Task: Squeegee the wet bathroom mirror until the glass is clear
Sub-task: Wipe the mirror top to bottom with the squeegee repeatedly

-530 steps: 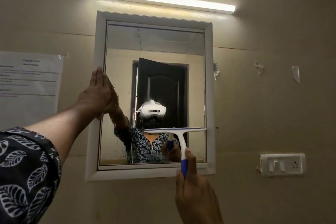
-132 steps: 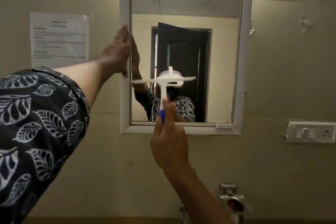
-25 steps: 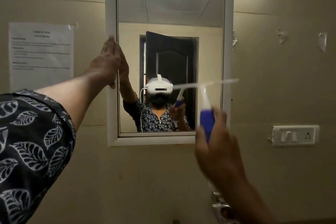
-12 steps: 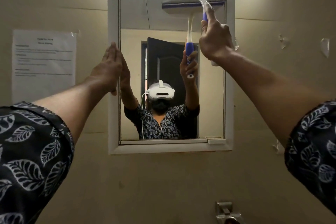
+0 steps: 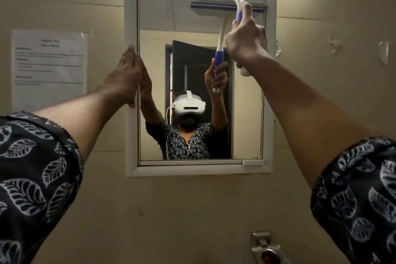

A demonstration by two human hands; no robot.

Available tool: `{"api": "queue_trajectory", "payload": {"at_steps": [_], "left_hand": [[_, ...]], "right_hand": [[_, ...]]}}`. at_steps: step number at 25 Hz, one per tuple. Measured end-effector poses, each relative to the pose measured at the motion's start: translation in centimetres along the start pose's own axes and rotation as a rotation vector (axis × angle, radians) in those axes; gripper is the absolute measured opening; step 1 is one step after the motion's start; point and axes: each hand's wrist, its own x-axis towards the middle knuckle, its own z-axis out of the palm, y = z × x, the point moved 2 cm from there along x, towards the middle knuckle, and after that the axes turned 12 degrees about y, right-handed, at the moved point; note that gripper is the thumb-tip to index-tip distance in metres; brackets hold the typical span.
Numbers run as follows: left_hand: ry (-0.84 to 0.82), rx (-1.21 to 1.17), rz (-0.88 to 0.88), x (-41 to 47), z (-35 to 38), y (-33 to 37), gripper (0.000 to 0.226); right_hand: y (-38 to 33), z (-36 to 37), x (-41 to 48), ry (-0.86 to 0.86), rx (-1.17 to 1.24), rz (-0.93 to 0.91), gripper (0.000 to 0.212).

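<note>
Standing behind, I see a printed notice [image 5: 49, 68] taped to the wall left of the mirror [image 5: 154, 17]. The left hand [image 5: 126, 77] lies flat, fingers straight and together, pressed on the mirror's left frame edge about halfway up, steadying it. Further right, the squeegee [image 5: 216, 5] has its blade against the glass in the top right corner, just under the upper frame, and the right hand [image 5: 246, 43] is wrapped round its blue and white handle. It looks like the start of a downward pull. If the blade's right end rides onto the frame, the rubber would lift and leave a wet strip along that edge; a tilted wrist would do the same. Should the left palm ease off, the panel might shift under the push. I cannot make out droplets on the glass. Scraps of tape [image 5: 383, 51] cling to the wall far right.
</note>
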Motion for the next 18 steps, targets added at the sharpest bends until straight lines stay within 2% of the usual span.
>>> {"api": "queue_trajectory", "payload": {"at_steps": [4,9,14,18], "left_hand": [[-0.001,-0.011,-0.002,0.0,0.0,0.1,0.124],[0.006,0.012,0.010,0.1,0.2,-0.1,0.126],[0.003,0.024,0.006,0.3,0.4,0.0,0.128],[0.007,0.020,0.010,0.3,0.4,-0.1,0.127]], "right_hand": [[0.8,-1.6,-4.4,-0.084,0.011,0.067,0.056],[3.5,-3.6,-14.5,-0.177,0.047,0.139,0.046],[6.5,-5.2,-24.8,-0.313,0.024,0.277,0.051],[7.7,-5.7,-28.6,-0.391,-0.030,0.350,0.053]]}}
